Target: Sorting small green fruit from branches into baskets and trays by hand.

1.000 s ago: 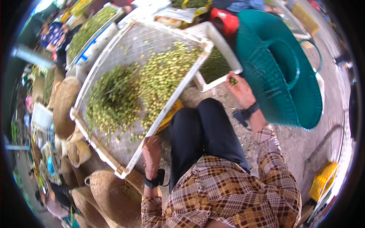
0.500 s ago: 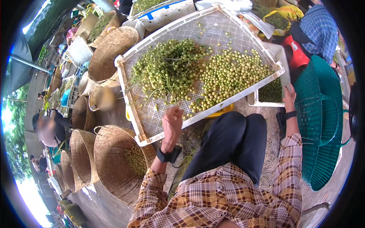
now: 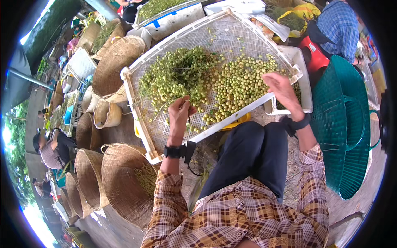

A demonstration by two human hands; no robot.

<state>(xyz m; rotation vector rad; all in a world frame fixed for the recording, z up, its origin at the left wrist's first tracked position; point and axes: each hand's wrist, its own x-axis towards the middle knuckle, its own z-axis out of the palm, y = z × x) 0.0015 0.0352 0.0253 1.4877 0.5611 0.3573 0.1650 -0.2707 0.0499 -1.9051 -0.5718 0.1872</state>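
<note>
A white mesh tray (image 3: 248, 99) spans the space in front of my knees. On its left lies a heap of leafy green sprigs (image 3: 175, 76) with small round fruits. Loose yellow-green fruits (image 3: 240, 84) are spread over its right half. My left hand (image 3: 180, 113) is at the near edge of the heap, fingers pinched together on what looks like a thin stem; the fingers partly hide it. Over the tray's right rim, beside the loose fruits, my right hand (image 3: 283, 91) is held up with fingers stretched and nothing visible in it.
A white bin (image 3: 307, 82) with dark green bits stands under the tray's right corner. Right of it are a teal basket (image 3: 343, 128) and a red container (image 3: 315, 53). Woven baskets (image 3: 120, 177) line my left. A person in a blue checked shirt (image 3: 341, 29) bends at upper right.
My right hand has risen from the bin's edge and moved left over the tray rim. My left hand has moved up and left to the sprigs, its fingers now pinched there.
</note>
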